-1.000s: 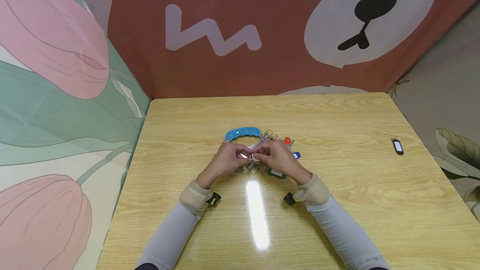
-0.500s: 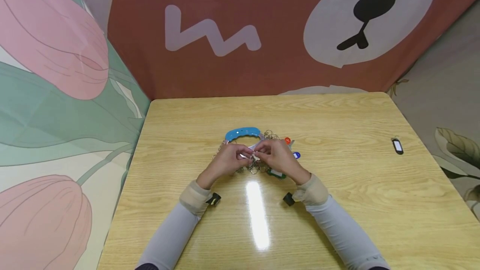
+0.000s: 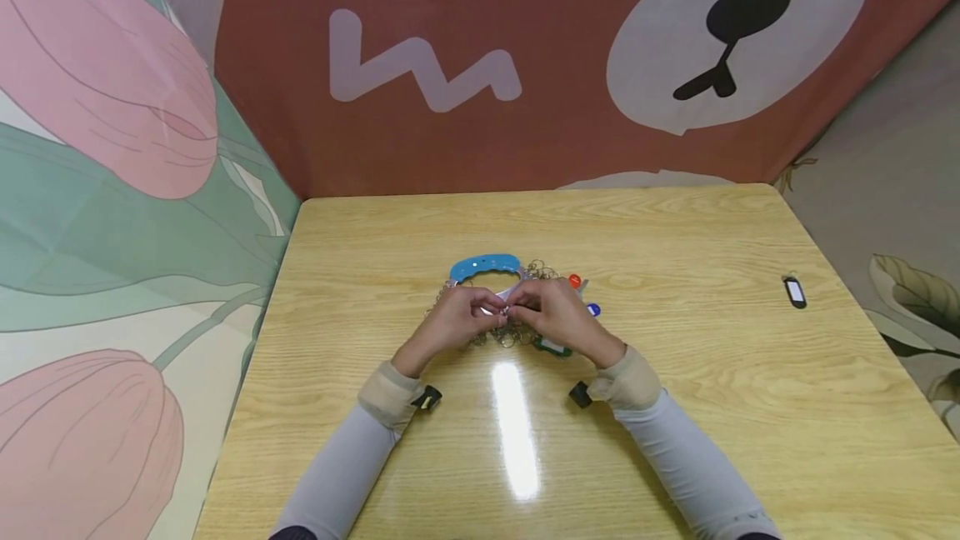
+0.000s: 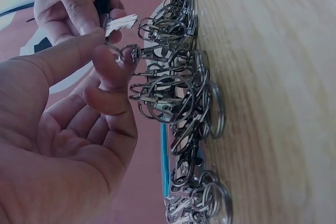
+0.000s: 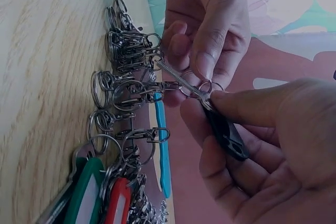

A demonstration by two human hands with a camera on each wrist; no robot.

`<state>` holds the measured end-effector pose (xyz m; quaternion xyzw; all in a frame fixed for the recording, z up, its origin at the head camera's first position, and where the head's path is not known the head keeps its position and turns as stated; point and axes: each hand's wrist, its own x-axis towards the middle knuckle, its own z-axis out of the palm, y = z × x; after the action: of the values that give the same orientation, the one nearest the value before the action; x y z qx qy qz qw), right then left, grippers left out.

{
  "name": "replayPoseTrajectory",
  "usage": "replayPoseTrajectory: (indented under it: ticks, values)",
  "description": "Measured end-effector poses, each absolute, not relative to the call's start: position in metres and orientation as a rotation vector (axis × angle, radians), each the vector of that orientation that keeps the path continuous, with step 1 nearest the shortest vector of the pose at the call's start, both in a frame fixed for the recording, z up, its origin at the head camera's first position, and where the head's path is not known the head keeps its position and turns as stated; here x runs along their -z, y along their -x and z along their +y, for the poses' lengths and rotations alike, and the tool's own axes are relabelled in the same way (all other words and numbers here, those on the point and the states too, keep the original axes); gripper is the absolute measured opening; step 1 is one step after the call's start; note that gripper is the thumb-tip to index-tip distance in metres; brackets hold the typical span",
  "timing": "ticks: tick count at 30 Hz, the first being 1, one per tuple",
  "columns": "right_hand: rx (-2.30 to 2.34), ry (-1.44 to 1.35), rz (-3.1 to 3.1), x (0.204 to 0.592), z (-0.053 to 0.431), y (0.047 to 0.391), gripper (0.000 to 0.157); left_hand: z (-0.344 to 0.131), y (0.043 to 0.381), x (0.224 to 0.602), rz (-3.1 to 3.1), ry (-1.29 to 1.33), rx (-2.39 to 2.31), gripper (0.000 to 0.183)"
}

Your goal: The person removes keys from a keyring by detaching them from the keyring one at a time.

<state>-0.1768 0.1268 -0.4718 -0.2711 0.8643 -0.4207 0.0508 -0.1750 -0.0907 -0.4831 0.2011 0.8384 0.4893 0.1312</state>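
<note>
My left hand (image 3: 459,319) and right hand (image 3: 558,315) meet over a large key ring with a blue handle (image 3: 483,265), hung with several metal clasps and rings (image 4: 168,98). Between my left thumb and fingers a small split ring (image 5: 211,85) is pinched, joined to one of the clasps. My right hand holds a silver key (image 5: 181,80) with a black tag-like piece (image 5: 226,135) behind it; the key's end touches or sits at the split ring. Whether it is threaded on the ring I cannot tell.
A red tag (image 3: 575,281), a blue tag (image 3: 594,309) and a green tag (image 3: 553,347) lie beside the key ring at its right. A black tag (image 3: 794,292) rests alone near the right edge of the wooden table (image 3: 675,440).
Both hands stay in place at the ring, with only slight finger shifts. The right wrist has edged a little to the right since half a second ago. The tags lie as before.
</note>
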Motion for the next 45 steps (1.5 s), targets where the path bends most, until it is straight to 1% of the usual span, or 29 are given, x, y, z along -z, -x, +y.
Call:
replayPoseTrajectory:
  ticks: [5,11,14,17,21,29,36,45]
  values:
    - [1.275,0.808,2.643,0.4733,0.127,0.1778,0.008,-0.0896,0.1743,0.4832,2.451,-0.58,-1.424,0.018]
    - [1.278,0.717,2.674,0.4745,0.1262,0.178,0.005,-0.089,0.1738,0.4821,2.461,-0.6,-1.412,0.014]
    - [1.283,0.692,2.675,0.4741,0.1256,0.1775,0.005,-0.0886,0.1737,0.4826,2.458,-0.598,-1.411,0.015]
    - [1.287,0.68,2.665,0.4721,0.1253,0.1765,0.006,-0.0882,0.1732,0.4837,2.458,-0.584,-1.411,0.02]
    - [1.304,0.717,2.639,0.4692,0.126,0.1751,0.006,-0.0879,0.173,0.485,2.483,-0.572,-1.388,0.024]
    - [1.286,0.799,2.672,0.4671,0.1265,0.1744,0.007,-0.0881,0.173,0.4837,2.536,-0.534,-1.34,0.021]
    - [1.271,0.805,2.707,0.4671,0.1261,0.1741,0.009,-0.0872,0.1738,0.4842,2.545,-0.513,-1.332,0.014]
    - [1.297,0.769,2.733,0.4736,0.1244,0.1768,0.01,-0.087,0.1723,0.4828,2.485,-0.483,-1.408,0.016]
